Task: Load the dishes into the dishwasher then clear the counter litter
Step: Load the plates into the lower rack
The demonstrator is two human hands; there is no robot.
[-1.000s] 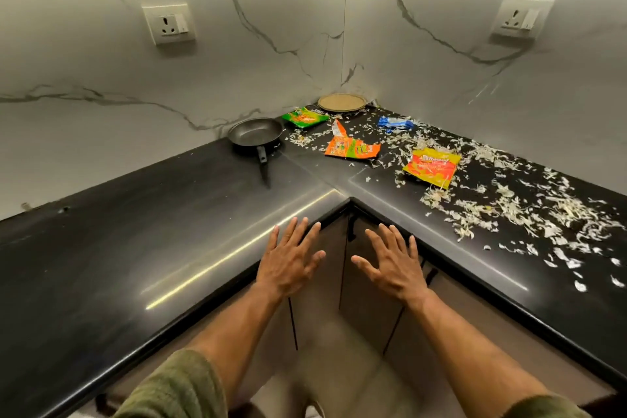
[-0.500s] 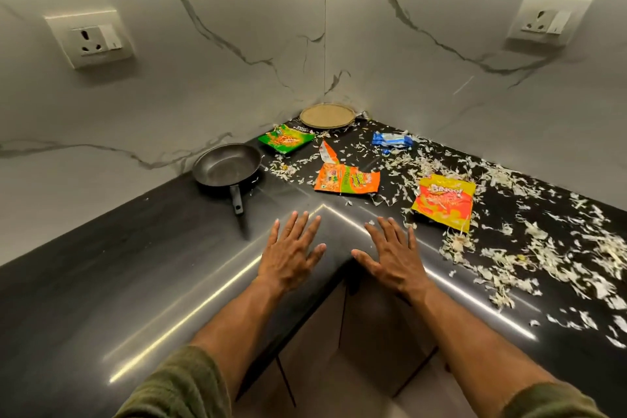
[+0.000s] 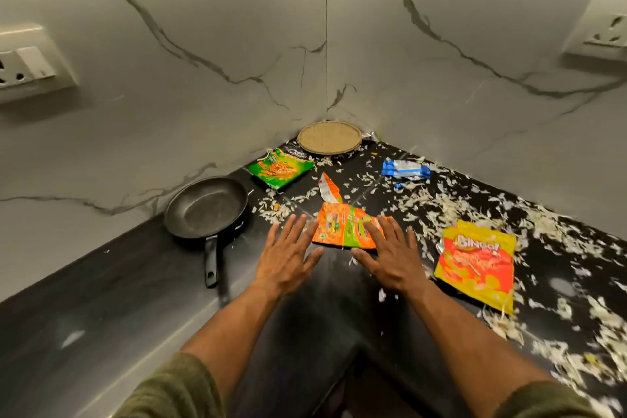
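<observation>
Both hands, the left hand (image 3: 288, 256) and right hand (image 3: 390, 258), have been brought forward, fingers spread, over the littered worktop (image 3: 101, 316), the frying pan (image 3: 207, 207) not yet lifted.

The room is looking rather dim, with a soft, warm light coming from above. The black table (image 3: 112, 309) is giving back pale smears of glare on its left part. The marble walls (image 3: 203, 85) are getting darker toward the upper corners. Soft shadows are lying under the pan (image 3: 207, 207) and beneath the two forearms. The white scraps (image 3: 576, 360) at the lower right are smearing into motion blur, and the sleeves (image 3: 176, 390) at the bottom edge are out of focus. The wide lens is bending the wall sockets (image 3: 30, 64) and the table lines at the sides. The middle is staying fairly sharp.
</observation>
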